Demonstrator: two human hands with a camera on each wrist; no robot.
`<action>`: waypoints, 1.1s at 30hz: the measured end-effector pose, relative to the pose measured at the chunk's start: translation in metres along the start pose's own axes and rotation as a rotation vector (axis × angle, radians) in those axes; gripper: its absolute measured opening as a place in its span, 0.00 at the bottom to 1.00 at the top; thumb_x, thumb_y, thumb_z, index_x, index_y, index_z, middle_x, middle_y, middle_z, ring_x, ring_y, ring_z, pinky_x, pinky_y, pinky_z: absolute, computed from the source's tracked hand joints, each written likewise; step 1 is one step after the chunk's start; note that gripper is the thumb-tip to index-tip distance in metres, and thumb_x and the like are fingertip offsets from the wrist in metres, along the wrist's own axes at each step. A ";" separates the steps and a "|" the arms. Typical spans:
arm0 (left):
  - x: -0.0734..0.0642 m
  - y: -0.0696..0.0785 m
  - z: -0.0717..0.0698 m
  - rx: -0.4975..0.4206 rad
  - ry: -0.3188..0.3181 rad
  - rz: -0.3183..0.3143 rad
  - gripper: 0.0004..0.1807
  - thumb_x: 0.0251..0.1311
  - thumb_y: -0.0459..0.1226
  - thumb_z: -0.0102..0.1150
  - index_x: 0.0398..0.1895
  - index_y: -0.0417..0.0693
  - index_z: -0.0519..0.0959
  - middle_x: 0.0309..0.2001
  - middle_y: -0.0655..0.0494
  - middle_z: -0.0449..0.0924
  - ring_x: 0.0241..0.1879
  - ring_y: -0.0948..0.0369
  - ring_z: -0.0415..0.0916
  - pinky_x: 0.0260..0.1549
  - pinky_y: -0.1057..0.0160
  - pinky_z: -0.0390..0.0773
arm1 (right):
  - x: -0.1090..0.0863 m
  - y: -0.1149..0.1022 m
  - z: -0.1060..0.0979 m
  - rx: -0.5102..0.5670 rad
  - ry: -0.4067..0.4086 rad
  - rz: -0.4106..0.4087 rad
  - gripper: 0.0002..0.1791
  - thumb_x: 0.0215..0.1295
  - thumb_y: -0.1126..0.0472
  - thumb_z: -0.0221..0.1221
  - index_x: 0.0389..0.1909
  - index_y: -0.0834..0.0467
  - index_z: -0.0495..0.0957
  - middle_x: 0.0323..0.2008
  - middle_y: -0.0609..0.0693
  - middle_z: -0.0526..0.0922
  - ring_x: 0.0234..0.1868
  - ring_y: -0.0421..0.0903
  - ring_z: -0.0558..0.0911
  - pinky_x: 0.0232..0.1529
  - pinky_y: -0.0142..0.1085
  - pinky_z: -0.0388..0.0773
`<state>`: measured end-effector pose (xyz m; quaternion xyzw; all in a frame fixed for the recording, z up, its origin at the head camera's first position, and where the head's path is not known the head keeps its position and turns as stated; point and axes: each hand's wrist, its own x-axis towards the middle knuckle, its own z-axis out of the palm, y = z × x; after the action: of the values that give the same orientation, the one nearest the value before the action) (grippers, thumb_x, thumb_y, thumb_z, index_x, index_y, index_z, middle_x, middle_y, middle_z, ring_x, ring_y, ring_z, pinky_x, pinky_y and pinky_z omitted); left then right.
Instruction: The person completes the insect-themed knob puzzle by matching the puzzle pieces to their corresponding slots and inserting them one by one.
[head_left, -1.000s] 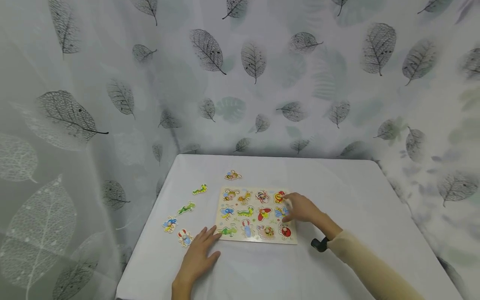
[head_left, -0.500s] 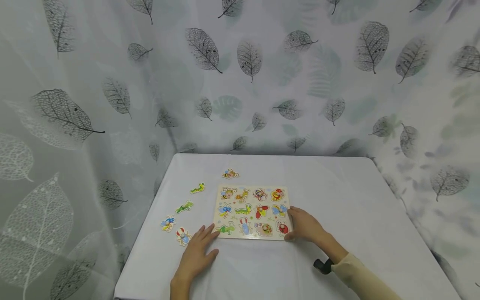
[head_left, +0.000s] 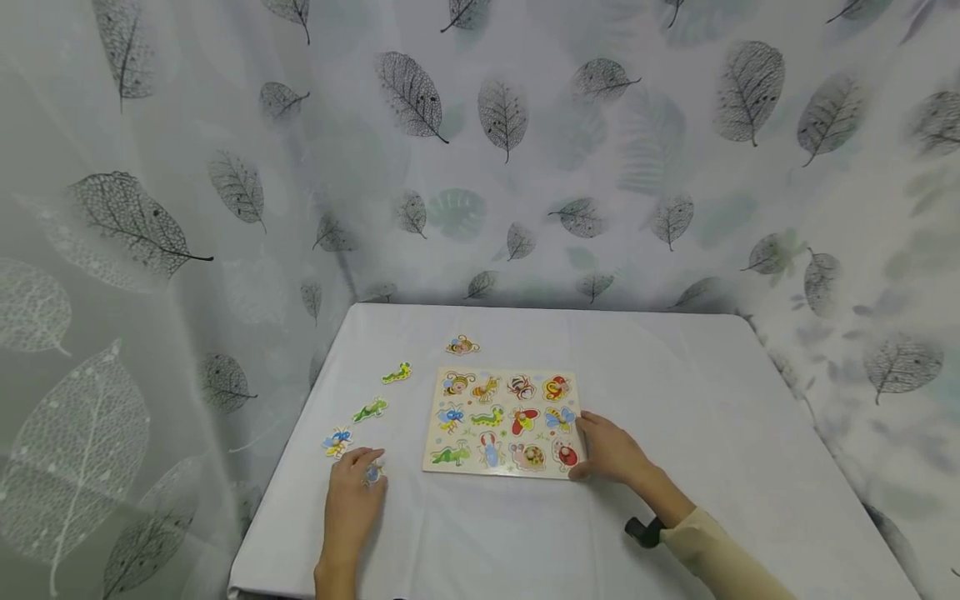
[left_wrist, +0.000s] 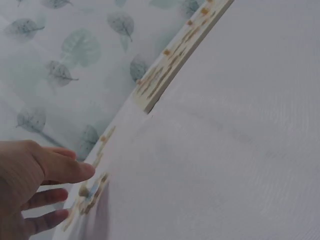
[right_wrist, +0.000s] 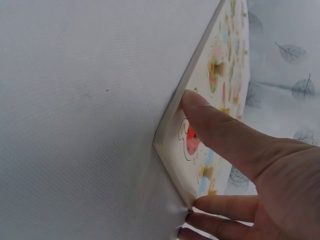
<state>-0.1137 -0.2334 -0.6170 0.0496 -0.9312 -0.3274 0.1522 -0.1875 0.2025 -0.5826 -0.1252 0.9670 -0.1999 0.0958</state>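
A wooden insect peg puzzle board [head_left: 450, 473] lies on the white-covered table. My right hand [head_left: 611, 450] holds its near right corner, thumb on the near edge and fingers along the right edge; the right wrist view shows the thumb [right_wrist: 210, 120] beside the ladybug. My left hand [head_left: 354, 500] hovers at the blue beetle piece [head_left: 373, 474], thumb and fingers apart around it and partly covering it. In the left wrist view the left hand [left_wrist: 35, 187] shows a gap between its fingers and that piece [left_wrist: 95, 194].
Left of the board lie a blue-and-yellow insect piece [head_left: 337, 442], a grasshopper piece [head_left: 371, 409] and a caterpillar piece [head_left: 397, 373]. Behind the board is a bee piece [head_left: 462, 345]. A leaf-patterned curtain [head_left: 540, 183] hangs beyond the table.
My left hand has left the board's near left corner and moved left to the beetle piece. My right hand came down from the upper right pieces to the near right corner and stays there.
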 end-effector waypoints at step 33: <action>0.010 -0.019 -0.009 -0.002 -0.014 -0.192 0.09 0.65 0.33 0.70 0.46 0.38 0.84 0.42 0.51 0.75 0.40 0.57 0.76 0.37 0.62 0.80 | 0.000 -0.001 -0.001 -0.021 0.005 0.005 0.55 0.40 0.50 0.85 0.68 0.72 0.72 0.72 0.68 0.70 0.72 0.67 0.71 0.68 0.60 0.73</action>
<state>-0.1209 -0.2555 -0.6198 0.1362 -0.9229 -0.3417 0.1138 -0.1874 0.2017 -0.5811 -0.1232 0.9696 -0.1900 0.0924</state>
